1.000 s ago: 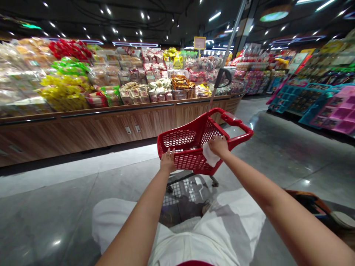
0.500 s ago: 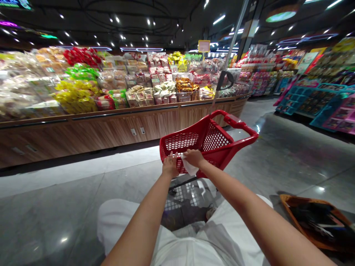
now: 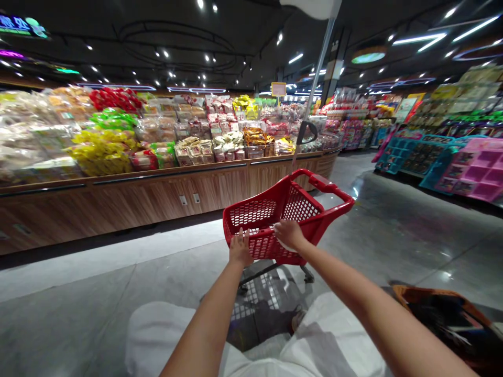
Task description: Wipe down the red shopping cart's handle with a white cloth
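A red plastic shopping cart (image 3: 271,209) stands on the grey floor in front of me, its basket showing nothing inside. My left hand (image 3: 239,248) rests on the basket's near rim, fingers curled over the edge. My right hand (image 3: 288,234) presses a white cloth (image 3: 286,247) against the same rim further right; only a sliver of the cloth shows under the palm. My knees in white trousers (image 3: 165,335) fill the bottom of the view.
A long wooden display counter (image 3: 157,188) piled with packaged snacks runs along the left. Blue and pink shelf racks (image 3: 456,162) line the right aisle. An orange basket (image 3: 448,314) lies on the floor at my right. A thin metal pole (image 3: 314,89) rises behind the cart.
My right hand with the cloth slid left along the rim, then back right a little. The cloth is now mostly hidden under the hand. My left hand stayed on the rim.
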{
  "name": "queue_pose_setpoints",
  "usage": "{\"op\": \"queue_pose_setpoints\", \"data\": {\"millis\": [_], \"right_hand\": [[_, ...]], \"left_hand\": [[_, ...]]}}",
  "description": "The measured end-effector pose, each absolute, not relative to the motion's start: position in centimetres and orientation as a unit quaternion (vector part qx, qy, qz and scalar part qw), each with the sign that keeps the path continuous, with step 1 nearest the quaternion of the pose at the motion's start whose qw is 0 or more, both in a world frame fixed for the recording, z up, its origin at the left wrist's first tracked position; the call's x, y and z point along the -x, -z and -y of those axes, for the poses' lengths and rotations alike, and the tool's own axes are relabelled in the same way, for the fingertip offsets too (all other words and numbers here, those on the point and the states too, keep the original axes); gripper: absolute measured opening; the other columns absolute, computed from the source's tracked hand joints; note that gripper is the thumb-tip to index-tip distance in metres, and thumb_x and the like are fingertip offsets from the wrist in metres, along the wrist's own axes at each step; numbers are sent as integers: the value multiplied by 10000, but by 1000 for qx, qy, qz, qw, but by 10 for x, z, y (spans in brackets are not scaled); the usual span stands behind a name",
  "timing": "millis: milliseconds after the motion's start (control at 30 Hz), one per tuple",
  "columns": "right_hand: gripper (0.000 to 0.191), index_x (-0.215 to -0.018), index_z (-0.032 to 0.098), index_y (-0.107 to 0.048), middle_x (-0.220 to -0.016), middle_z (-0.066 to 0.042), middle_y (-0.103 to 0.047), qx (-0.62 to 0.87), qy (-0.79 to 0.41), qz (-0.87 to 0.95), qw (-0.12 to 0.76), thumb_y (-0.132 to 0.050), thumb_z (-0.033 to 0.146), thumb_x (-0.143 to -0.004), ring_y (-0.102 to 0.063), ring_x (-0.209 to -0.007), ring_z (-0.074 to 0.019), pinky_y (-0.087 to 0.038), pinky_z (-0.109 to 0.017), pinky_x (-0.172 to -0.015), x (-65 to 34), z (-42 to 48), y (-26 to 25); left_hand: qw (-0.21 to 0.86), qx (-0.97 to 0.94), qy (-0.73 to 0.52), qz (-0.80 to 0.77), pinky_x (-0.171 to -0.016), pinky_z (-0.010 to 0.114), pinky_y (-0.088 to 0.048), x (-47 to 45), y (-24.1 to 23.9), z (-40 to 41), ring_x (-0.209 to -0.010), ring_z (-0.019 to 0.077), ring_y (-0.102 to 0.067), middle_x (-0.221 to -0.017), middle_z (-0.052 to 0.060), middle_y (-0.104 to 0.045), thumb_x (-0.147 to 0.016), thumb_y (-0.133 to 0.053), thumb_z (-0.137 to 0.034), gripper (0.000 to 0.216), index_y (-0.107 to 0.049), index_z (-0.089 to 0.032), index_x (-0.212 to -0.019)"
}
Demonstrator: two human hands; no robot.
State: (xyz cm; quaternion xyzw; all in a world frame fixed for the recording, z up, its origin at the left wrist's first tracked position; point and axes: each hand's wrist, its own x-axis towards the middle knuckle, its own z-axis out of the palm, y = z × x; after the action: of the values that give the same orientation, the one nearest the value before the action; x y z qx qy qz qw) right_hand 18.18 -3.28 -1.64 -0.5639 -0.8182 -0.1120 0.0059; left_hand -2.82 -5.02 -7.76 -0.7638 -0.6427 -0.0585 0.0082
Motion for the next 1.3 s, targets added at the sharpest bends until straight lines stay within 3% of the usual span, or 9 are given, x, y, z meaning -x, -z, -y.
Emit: {"op": "queue_pose_setpoints", "data": {"millis": [233, 367, 467, 600, 767, 867, 1033, 1200, 1300], "right_hand": [[287, -1052, 170, -617, -994, -145, -644, 513, 99, 851, 56, -362, 231, -936, -607, -894, -242, -434, -340, -718, -83, 32, 45], [261, -1037, 191, -634, -990, -125, -645, 512, 103, 852, -12, -403, 217, -919, -618, -875, -223, -425, -319, -715, -152, 26, 27], [297, -1140, 236, -616, -1028, -105, -639, 525, 134, 840, -31, -410, 278, -930, -610, -887, -223, -413, -318, -734, -233, 27, 4], [451, -1368, 293, -443, -1139, -93, -602, 523, 196, 830, 2, -449, 303, -918, -580, -940, -220, -380, -319, -813, -310, 38, -24], [389, -1292, 232, -536, -1079, -132, -606, 582, 213, 785, 21, -404, 340, -943, -564, -903, -235, -370, -328, -799, -306, 37, -23], [397, -1318, 245, -502, -1080, -141, -602, 592, 204, 780, 17, -361, 351, -962, -567, -907, -245, -370, -339, -790, -276, 32, -19], [419, -1366, 225, -436, -1108, -154, -601, 570, 173, 802, 33, -337, 315, -969, -583, -919, -250, -398, -338, -779, -224, 33, -27], [361, -1259, 233, -552, -1126, -112, -610, 480, 140, 865, 31, -372, 222, -946, -604, -904, -221, -445, -306, -768, -225, 42, -47], [329, -1203, 243, -604, -1194, -99, -591, 473, 129, 868, 78, -419, 209, -933, -595, -989, -208, -452, -310, -858, -253, 46, -56]], "left_hand": [[-5, 771, 45, 635, -1109, 468, -215, 39, 81, 50, -1348, 335, -299, -1541, 152, -201, -596, -655, -332, 1014, -164, -174, -1469], [13, 778, 59, 625, -1106, 459, -226, 50, 79, 52, -1328, 341, -327, -1535, 158, -213, -628, -622, -305, 954, -195, -144, -1465], [16, 781, 64, 622, -1107, 441, -234, 60, 77, 48, -1311, 339, -352, -1530, 176, -217, -639, -614, -303, 914, -239, -114, -1451], [18, 782, 58, 620, -1115, 442, -229, 72, 77, 36, -1355, 326, -302, -1533, 153, -230, -629, -615, -318, 937, -217, -149, -1460], [57, 741, 44, 668, -1146, 496, -109, 66, 75, 23, -1430, 325, -108, -1550, 148, -183, -638, -604, -320, 971, -155, -144, -1482], [58, 769, 79, 631, -1160, 474, -86, 30, 61, 21, -1443, 275, -67, -1559, 113, -165, -713, -561, -382, 938, -93, -156, -1494], [7, 821, 185, 540, -1167, 441, -135, -52, 34, 23, -1442, 231, -99, -1563, 111, -145, -898, -337, -479, 747, -47, -135, -1494], [4, 839, 236, 490, -1162, 441, -173, -46, 29, 27, -1428, 213, -176, -1544, 92, -232, -927, -322, -474, 671, -86, -195, -1490], [11, 835, 234, 498, -1155, 435, -206, -17, 29, 30, -1412, 221, -225, -1517, 91, -300, -925, -346, -486, 634, -180, -207, -1470]]}}
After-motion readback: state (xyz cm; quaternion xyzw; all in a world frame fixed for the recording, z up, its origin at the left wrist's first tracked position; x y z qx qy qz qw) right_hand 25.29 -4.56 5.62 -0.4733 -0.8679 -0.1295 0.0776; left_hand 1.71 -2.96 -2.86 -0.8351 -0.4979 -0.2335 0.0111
